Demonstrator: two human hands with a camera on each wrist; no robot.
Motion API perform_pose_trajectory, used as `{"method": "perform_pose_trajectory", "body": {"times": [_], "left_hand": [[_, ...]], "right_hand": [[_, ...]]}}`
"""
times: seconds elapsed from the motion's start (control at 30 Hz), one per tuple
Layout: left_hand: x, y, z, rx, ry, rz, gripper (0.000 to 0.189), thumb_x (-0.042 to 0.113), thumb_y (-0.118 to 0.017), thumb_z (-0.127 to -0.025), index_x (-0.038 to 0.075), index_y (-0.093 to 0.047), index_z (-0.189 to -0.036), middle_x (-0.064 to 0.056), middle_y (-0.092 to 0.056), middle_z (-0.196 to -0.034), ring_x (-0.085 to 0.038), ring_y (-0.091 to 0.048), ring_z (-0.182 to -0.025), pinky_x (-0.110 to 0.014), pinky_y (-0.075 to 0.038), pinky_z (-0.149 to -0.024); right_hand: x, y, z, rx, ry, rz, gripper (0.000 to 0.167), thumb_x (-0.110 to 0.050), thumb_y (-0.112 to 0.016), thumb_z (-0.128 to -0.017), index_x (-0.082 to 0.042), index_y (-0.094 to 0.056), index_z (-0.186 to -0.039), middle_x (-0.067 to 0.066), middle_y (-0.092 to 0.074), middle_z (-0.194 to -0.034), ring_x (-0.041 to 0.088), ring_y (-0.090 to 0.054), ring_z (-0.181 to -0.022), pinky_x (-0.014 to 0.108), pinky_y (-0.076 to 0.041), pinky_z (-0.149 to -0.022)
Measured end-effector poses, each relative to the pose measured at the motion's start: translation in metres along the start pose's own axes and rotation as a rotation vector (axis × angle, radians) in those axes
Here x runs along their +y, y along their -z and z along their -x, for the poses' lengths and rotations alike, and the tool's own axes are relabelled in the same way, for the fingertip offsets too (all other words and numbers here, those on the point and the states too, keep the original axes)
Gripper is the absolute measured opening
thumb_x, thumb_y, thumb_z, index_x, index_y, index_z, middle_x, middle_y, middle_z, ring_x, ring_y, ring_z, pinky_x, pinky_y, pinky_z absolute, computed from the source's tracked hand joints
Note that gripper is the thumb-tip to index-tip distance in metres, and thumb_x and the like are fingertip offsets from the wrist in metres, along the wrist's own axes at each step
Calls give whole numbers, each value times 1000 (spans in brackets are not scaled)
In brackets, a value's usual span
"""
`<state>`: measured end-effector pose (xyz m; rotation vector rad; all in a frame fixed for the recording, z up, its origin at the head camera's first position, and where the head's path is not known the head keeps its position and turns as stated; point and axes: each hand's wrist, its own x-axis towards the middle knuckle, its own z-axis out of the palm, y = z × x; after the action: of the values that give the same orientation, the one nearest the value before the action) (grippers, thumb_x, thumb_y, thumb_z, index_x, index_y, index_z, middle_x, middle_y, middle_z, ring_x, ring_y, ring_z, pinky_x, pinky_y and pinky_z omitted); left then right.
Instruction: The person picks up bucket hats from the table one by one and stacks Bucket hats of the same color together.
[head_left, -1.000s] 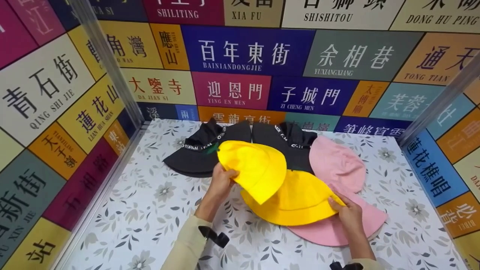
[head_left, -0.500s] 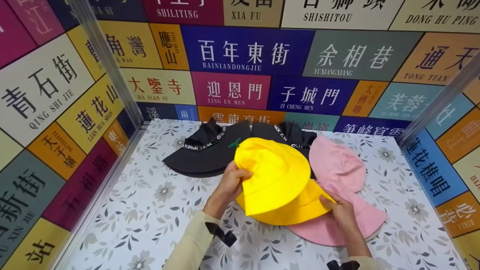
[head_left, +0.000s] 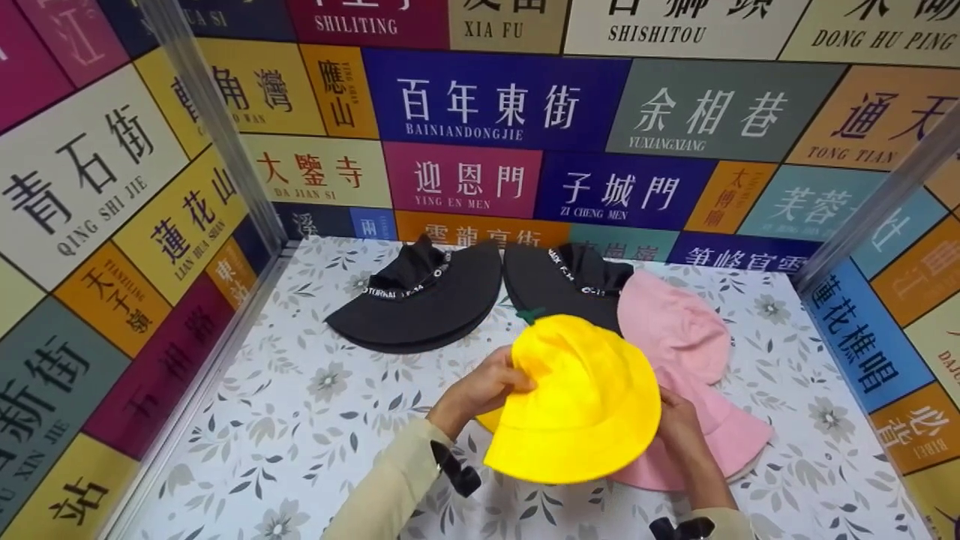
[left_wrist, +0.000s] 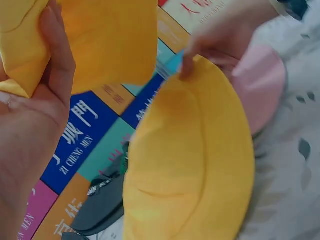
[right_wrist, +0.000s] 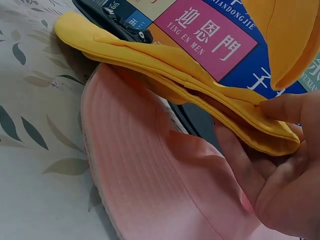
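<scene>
My left hand [head_left: 487, 384] grips a yellow bucket hat [head_left: 577, 397] at the side of its crown, holding it up with the brim toward me. A green leaf-shaped tip shows at the top of the crown. Behind and below it is a second yellow bucket hat [left_wrist: 190, 160], mostly hidden in the head view. My right hand [right_wrist: 285, 165] pinches the brim edge of that second hat between thumb and fingers. Under the yellow hats a pink bucket hat [head_left: 675, 322] lies folded flat on the table, close to my right hand.
Two black bucket hats lie at the back, one on the left [head_left: 420, 315] and one behind the yellow hat [head_left: 532, 277], with white lettering on their bands. The flower-patterned table [head_left: 300, 435] is bounded by sign-covered walls [head_left: 495, 97] at the back and sides.
My left hand has carried its yellow hat right and toward me, now in front of the second yellow hat. The right hand keeps its pinch and has shifted slightly left.
</scene>
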<state>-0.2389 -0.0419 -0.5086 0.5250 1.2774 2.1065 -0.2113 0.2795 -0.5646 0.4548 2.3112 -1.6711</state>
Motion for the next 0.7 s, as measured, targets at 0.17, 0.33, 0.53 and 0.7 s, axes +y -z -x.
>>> {"method": "perform_pose_trajectory", "body": {"times": [0.17, 0.33, 0.53, 0.7], "left_hand": [[-1, 6, 0, -113, 99, -80, 48, -6, -47, -85, 2, -52, -133, 3, -69, -111, -11, -68, -99, -25, -56, -93], [3, 16, -3, -166, 226, -229, 51, -3, -50, -84, 0, -51, -135, 5, -69, -111, -11, -68, -99, -25, -55, -95], [6, 33, -4, -75, 306, -466, 51, 1, -53, -84, 6, -56, -134, 2, -67, -113, -12, -64, -97, -27, -54, -94], [4, 43, -2, 41, 291, -618, 41, 12, -60, -94, 14, -59, -135, -4, -68, -120, -16, -63, -101, -35, -52, -100]], "right_hand": [[-1, 1, 2, -31, 13, -94, 56, -51, -39, -105, -13, -54, -144, -15, -67, -107, 4, -61, -102, 13, -49, -90], [-3, -1, 2, -53, 19, -229, 75, -75, -28, -94, -18, -58, -131, -13, -64, -98, 6, -61, -92, 17, -52, -86], [-3, -5, 0, -65, -6, -245, 77, -77, -34, -92, -19, -49, -140, -11, -59, -107, 7, -57, -99, 19, -50, -88], [-1, -8, 0, 8, -13, -262, 69, -61, -49, -98, -13, -44, -147, -15, -61, -104, 6, -59, -95, 19, -52, -85]]}}
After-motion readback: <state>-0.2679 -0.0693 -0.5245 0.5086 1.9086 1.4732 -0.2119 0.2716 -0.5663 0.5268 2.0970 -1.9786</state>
